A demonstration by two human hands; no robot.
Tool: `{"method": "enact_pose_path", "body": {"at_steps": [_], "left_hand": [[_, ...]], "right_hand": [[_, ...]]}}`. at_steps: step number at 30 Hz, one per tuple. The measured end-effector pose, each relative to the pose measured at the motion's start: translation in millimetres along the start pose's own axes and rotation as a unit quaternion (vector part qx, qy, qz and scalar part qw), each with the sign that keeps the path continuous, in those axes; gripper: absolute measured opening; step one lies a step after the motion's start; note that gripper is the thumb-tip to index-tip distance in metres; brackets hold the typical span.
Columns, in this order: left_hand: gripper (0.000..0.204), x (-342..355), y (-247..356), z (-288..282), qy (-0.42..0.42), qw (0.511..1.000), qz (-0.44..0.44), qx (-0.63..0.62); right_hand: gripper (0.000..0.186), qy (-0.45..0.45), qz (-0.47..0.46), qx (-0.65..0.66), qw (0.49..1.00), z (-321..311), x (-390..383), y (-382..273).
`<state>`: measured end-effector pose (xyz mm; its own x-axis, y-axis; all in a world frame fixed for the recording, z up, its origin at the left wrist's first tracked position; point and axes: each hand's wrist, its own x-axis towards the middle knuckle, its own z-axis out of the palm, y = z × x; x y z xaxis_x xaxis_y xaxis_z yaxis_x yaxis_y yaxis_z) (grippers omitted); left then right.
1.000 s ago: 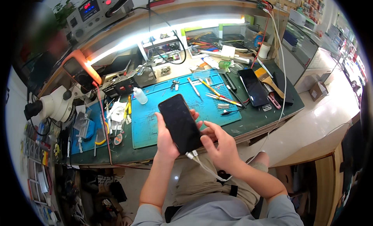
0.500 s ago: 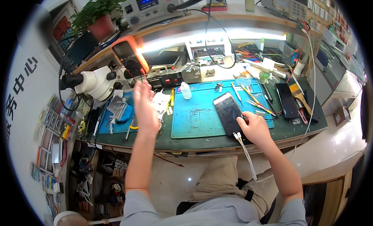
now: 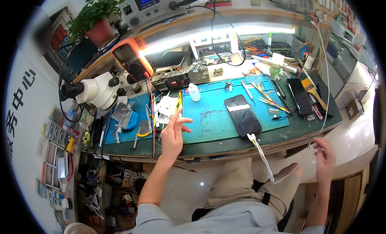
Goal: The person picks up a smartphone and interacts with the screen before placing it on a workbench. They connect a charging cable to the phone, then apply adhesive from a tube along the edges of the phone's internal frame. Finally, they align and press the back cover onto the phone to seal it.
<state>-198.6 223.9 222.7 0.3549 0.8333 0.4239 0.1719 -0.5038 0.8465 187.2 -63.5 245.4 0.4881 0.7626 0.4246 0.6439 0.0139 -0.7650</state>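
A black smartphone (image 3: 242, 115) lies face up on the blue work mat (image 3: 201, 127), with a white cable (image 3: 261, 158) plugged into its lower end. My left hand (image 3: 173, 134) is raised over the mat's left front edge, fingers apart and nothing in them. To the right, my right hand (image 3: 325, 158) hangs off the bench front with loosely bent fingers, close to the cable but seemingly not gripping it. A small white bottle (image 3: 194, 92) stands on the mat. Tweezers and pen-like tools (image 3: 267, 98) lie to the right of the phone.
An orange multimeter (image 3: 133, 60) leans at the back left beside a white microscope (image 3: 98, 89). A second dark phone (image 3: 299, 96) and a brush (image 3: 315, 93) lie at the right. A power supply (image 3: 150, 7) sits on the shelf.
My right hand has let go of the phone and moved right, off the bench. My left hand has come down and rightward from near the multimeter. The phone stays on the mat.
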Motion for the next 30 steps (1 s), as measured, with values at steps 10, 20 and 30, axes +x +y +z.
{"method": "enact_pose_path", "body": {"at_steps": [10,20,30], "left_hand": [[0.044,142.2,2.5,-110.3,0.349,0.924,0.135,0.083],[0.033,278.1,-6.8,-220.3,0.316,0.802,-0.336,-0.380],[0.040,291.7,-16.8,-261.3,0.310,0.799,-0.353,-0.375]], "right_hand": [[0.032,0.081,0.220,0.101,0.967,-40.0,-89.6,76.3],[0.029,-0.073,0.203,0.192,0.958,27.1,-55.6,15.6],[0.026,-0.149,0.135,0.203,0.958,38.8,-11.4,-4.3]]}}
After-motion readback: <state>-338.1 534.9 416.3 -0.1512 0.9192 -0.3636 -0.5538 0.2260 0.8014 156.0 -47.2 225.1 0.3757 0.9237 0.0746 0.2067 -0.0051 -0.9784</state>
